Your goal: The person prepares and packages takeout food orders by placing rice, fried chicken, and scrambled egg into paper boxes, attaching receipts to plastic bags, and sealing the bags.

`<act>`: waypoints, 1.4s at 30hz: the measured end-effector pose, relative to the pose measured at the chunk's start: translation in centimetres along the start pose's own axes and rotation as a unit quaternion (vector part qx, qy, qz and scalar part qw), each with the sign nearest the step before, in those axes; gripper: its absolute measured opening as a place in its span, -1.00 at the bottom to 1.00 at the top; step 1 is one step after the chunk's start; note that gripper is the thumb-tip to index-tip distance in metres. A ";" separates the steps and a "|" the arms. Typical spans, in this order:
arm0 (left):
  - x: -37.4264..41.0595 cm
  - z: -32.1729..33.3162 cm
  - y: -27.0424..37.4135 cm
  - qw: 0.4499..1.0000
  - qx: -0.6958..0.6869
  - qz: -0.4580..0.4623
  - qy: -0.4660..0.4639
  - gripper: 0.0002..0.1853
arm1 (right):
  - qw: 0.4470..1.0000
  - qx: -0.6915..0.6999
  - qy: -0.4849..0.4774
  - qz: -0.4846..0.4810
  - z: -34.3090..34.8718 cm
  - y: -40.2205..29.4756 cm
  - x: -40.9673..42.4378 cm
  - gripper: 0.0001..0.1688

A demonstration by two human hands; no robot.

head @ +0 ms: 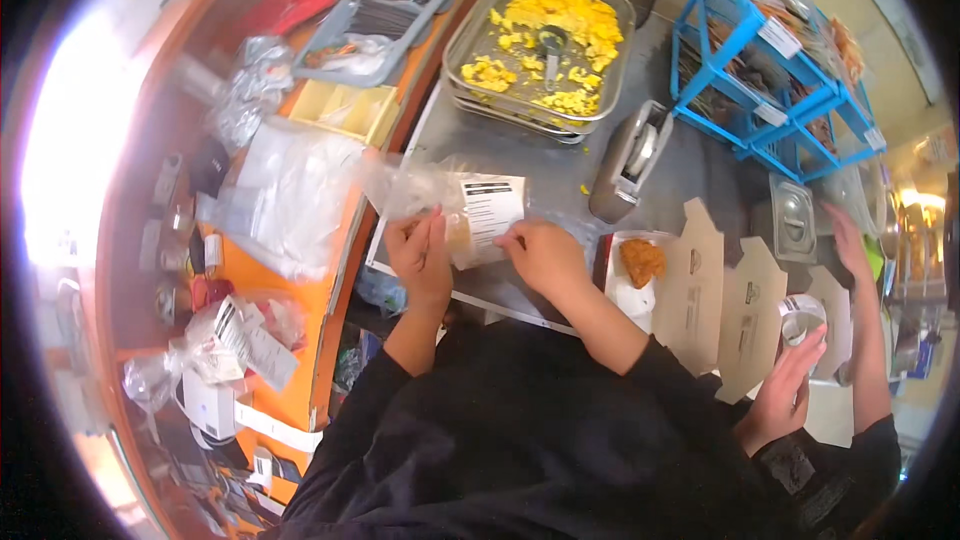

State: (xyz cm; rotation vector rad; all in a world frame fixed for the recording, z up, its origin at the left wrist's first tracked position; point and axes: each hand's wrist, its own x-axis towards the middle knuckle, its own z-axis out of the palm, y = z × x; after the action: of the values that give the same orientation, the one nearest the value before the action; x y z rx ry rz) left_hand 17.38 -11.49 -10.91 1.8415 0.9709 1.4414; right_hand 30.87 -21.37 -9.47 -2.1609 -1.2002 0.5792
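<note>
A clear plastic bag (pixel 409 187) with something pale brown inside lies over the front edge of the metal counter. Fingers of my left hand (pixel 418 251) pinch the bag on its left side. A printed paper slip (pixel 493 208) rests against the bag, bearing writing. At the slip's lower right corner, my right hand (pixel 546 253) grips it between thumb and fingertips. Whether the slip is fastened to the bag, I cannot tell. To the right of my right forearm, an open carton (pixel 628 307) holds a piece of fried chicken (pixel 642 262).
A tape dispenser (pixel 631 161) stands behind the carton. Farther back are a glass tray (pixel 459 64) of scrambled egg and blue plastic racks (pixel 709 67). Plastic bags (pixel 300 195) cover part of the orange shelf (pixel 292 300) at left. A co-worker's hands (pixel 787 382) work close on the right.
</note>
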 end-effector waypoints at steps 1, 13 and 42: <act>-0.3 -0.4 -1.8 0.999 0.033 -0.014 0.000 -0.82 | 1.000 -0.008 -0.006 -0.002 0.8 -0.6 0.7 -0.63; -0.8 -7.9 -5.0 0.962 -0.019 -0.270 0.042 -0.56 | 0.985 -0.011 0.101 -0.138 -0.4 -6.3 2.2 -0.59; 2.3 -46.4 -6.5 0.954 0.265 -0.064 0.123 -0.67 | 0.951 0.243 0.096 -0.165 15.4 -28.6 4.3 -0.51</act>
State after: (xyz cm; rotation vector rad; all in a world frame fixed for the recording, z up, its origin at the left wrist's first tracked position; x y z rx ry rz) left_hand -28.65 -5.09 -4.25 1.9330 1.7058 1.4474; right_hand 6.14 -1.39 -1.62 -1.5256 -1.1365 0.4478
